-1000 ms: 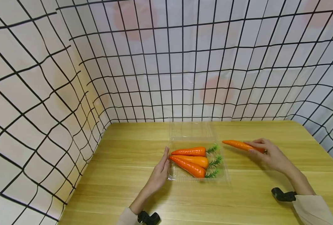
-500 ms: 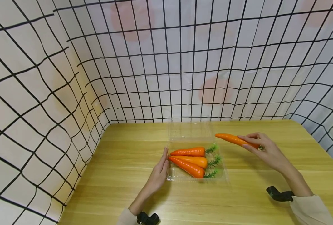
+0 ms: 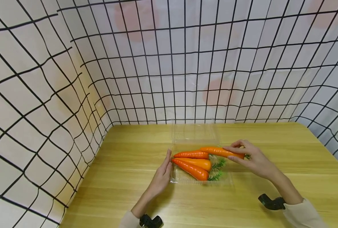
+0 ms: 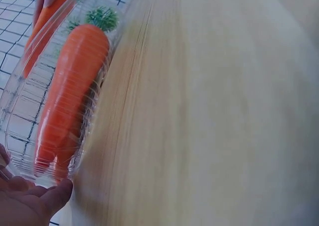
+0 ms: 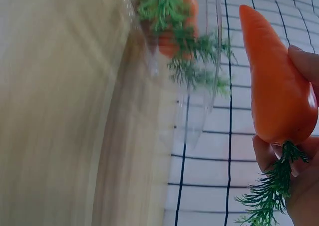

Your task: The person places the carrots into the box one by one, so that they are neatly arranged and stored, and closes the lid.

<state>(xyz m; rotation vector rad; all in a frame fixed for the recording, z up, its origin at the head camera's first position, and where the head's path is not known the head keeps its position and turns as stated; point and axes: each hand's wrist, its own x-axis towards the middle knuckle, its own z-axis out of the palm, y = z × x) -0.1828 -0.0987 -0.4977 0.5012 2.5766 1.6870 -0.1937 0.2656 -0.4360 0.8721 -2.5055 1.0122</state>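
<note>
Three orange carrots [image 3: 190, 169] with green tops lie side by side in a clear plastic box [image 3: 226, 178], their tips toward the left. My left hand [image 3: 161, 177] rests against the box's left wall with its fingers fairly straight; the left wrist view shows the thumb and fingertips at that end of the box [image 4: 30, 173]. In my right hand [image 3: 255, 160] is another carrot [image 3: 214, 151], pinched near its thick end between thumb and fingers. This carrot's tip is over the back carrot in the box and hides part of its green top.
The box's clear lid [image 3: 194, 131] stands opened behind it, toward the back edge of the wooden table [image 3: 129, 148]. White walls with a black grid [image 3: 157, 63] surround the table at the back and sides. A black wrist camera [image 3: 271, 202] sits on the right wrist.
My right hand has lifted the carrot and carried it left, from the table's right side to over the box. The left hand and the three carrots in the box stay in place.
</note>
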